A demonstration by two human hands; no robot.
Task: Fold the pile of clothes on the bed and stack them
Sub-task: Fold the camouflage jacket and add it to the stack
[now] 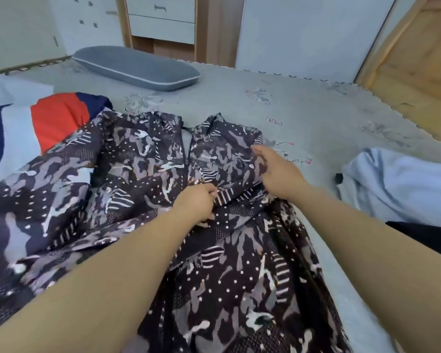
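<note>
1. Here, a dark patterned dress (148, 159), printed with grey and white shapes, dots and stripes, lies spread on the bed (303, 110), its collar toward the far side and its skirt running to the near edge, so its long axis goes from far to near.
2. The left hand (197, 202) sits at the waist of the dress with its fingers curled, pinching a fold of the fabric.
3. The right hand (278, 171) rests on the right side of the bodice, fingers bent and gathering the cloth there; the exact grip under the palm cannot be told.
4. Counted: one patterned dress, one red, white and navy garment (49, 118) lying at the left and partly under the dress, one pale blue garment (402, 184) bunched at the right, well apart from the dress, and one dark item (428, 238) just below it, too little in view to name.
5. One grey pillow (135, 67) with light piping lies at the far side of the bed.
6. The bed is covered by a grey sheet with a faint floral print and a scalloped edge.
7. Behind it stand white drawers (161, 19) in a wooden frame, and a wooden floor (415, 64) shows at the right.
</note>
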